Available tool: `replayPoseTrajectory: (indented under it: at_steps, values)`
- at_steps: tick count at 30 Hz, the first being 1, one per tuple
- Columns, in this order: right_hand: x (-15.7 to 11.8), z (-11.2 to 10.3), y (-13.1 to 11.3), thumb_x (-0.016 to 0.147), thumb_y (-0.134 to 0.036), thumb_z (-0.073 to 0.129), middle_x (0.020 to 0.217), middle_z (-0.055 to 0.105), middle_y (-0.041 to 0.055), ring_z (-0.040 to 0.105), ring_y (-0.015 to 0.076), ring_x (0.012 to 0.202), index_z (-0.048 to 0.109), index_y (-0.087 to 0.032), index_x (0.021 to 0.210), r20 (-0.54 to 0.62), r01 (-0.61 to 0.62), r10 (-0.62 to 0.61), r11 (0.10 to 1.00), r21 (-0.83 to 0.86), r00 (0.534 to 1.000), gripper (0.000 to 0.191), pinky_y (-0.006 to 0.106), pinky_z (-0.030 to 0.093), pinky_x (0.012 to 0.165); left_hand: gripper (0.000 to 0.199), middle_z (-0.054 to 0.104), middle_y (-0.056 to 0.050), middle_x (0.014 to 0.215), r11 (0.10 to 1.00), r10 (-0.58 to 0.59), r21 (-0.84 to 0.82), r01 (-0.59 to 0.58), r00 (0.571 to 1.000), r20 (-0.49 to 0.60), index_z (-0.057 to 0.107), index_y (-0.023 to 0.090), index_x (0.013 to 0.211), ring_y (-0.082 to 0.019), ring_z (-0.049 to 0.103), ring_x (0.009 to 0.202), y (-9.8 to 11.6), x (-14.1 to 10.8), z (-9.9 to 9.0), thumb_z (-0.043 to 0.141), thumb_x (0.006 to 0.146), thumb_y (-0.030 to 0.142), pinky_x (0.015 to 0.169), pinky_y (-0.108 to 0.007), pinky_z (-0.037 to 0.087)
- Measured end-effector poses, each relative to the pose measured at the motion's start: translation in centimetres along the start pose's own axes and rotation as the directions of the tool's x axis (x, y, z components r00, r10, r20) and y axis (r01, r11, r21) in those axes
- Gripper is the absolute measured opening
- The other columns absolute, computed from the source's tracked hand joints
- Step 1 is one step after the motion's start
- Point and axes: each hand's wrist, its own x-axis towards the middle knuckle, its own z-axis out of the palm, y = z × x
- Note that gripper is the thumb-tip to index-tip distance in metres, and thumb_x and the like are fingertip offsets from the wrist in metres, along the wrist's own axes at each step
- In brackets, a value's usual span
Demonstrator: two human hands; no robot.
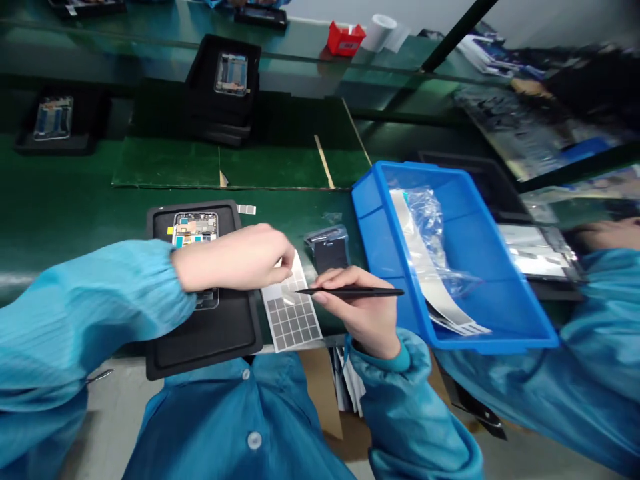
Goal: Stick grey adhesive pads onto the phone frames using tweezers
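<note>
My right hand (pixel 363 307) grips a pair of black tweezers (pixel 360 292) like a pen, its tip pointing left over a sheet of stickers (pixel 294 323). Small grey squares in rows cover this white sheet, which lies near the table's front edge. Over its upper part my left hand (pixel 245 257) is closed, thumb and fingers pinched at the sheet; the fingertips are partly hidden. Under my left wrist lies an opened phone (pixel 196 223) in a black tray (pixel 210 343). My forearm covers the middle of the phone.
A blue bin (pixel 370 213) with plastic bags and white strips stands at the right. Behind the sheet lies a bagged black piece (pixel 330 252). Further back are stacked black trays (pixel 217 120) and a red box (pixel 345 40). A co-worker's sleeve (pixel 600 300) reaches in at far right.
</note>
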Motion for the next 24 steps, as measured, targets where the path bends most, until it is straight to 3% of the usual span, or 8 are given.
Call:
replayPoseTrajectory:
  at_steps: [4,7,15,24]
  values:
    - [0.5,1.8,-1.6,0.072,-0.013,0.086,0.08,0.078,0.0019,0.074,0.0197,0.075,0.072,-0.024,0.08,0.022,0.045,-0.045,0.999,0.009,0.999,0.019,0.033,0.06,0.072,0.018,0.06,0.003,0.067,0.958,-0.154,-0.25,0.141,0.987,-0.033,0.077,0.022,0.089,-0.01,0.052,0.059,-0.3,-4.1,0.3,0.064,0.087,0.034,0.056,-0.023,0.035]
    - [0.8,3.1,-2.1,0.072,-0.013,0.086,0.079,0.078,0.002,0.074,0.0195,0.074,0.071,-0.024,0.078,0.051,0.065,-0.065,0.998,0.001,0.997,0.019,0.033,0.06,0.071,0.022,0.056,0.004,0.066,0.912,-0.205,-0.367,0.184,0.978,-0.019,0.077,0.023,0.09,-0.009,0.05,0.059,-0.4,-5.9,0.9,0.066,0.086,0.042,0.053,-0.022,0.034]
    - [0.9,5.3,-2.5,0.074,-0.015,0.084,0.082,0.078,0.0027,0.074,0.0195,0.077,0.07,-0.023,0.081,0.049,0.056,-0.058,0.998,0.028,0.997,0.018,0.033,0.061,0.075,0.013,0.055,0.004,0.063,0.894,-0.265,-0.401,0.202,0.958,-0.109,0.076,0.02,0.08,-0.009,0.048,0.057,-0.4,-8.1,1.2,0.065,0.082,0.026,0.055,-0.021,0.034]
    - [0.8,7.0,-2.9,0.073,-0.022,0.086,0.078,0.078,0.0042,0.074,0.0208,0.074,0.07,-0.023,0.077,0.076,0.005,-0.005,1.0,0.003,0.997,0.017,0.035,0.061,0.072,0.013,0.055,0.005,0.061,0.862,-0.299,-0.46,0.213,0.946,-0.122,0.075,0.018,0.079,-0.008,0.045,0.057,-0.9,-9.7,1.1,0.065,0.082,0.026,0.055,-0.02,0.033]
